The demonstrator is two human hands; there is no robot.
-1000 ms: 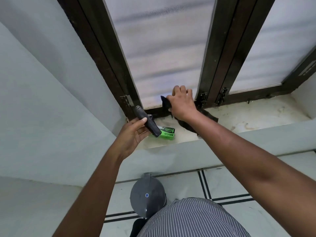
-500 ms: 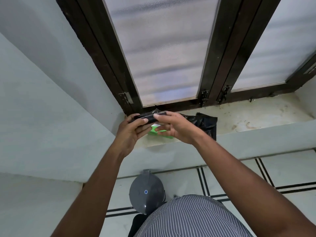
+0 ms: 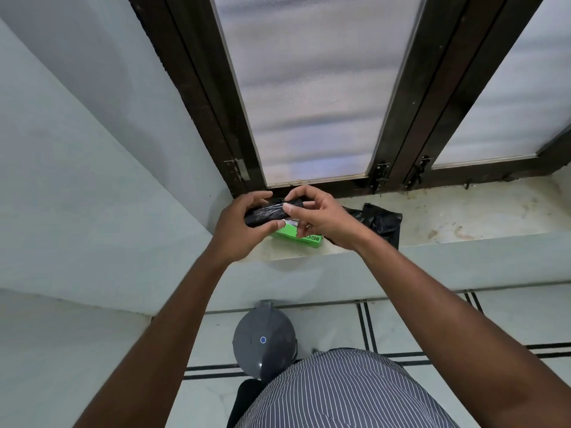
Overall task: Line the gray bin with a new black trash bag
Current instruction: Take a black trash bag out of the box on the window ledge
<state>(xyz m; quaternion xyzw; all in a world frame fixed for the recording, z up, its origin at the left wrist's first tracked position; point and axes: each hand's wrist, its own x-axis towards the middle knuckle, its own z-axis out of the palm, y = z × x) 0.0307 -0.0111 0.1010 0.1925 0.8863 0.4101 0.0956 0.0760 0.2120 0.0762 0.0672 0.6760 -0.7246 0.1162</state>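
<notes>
My left hand (image 3: pixel 238 230) grips a roll of black trash bags (image 3: pixel 265 214) held level above the window sill. My right hand (image 3: pixel 318 216) pinches the roll's right end with thumb and fingertips. A loose black trash bag (image 3: pixel 381 222) lies crumpled on the sill behind my right wrist. A green bag box (image 3: pixel 298 237) lies on the sill under my hands. The gray bin (image 3: pixel 264 341) stands on the floor below the sill with its round lid closed, partly hidden by my striped shirt.
The stone window sill (image 3: pixel 463 217) runs to the right under dark-framed frosted windows (image 3: pixel 309 88). A white wall (image 3: pixel 77 180) closes in on the left. The tiled floor (image 3: pixel 432 322) with dark lines lies beside the bin.
My right hand left the loose bag on the sill and came over to the roll. The left hand turned the roll level. Both hands now hold it.
</notes>
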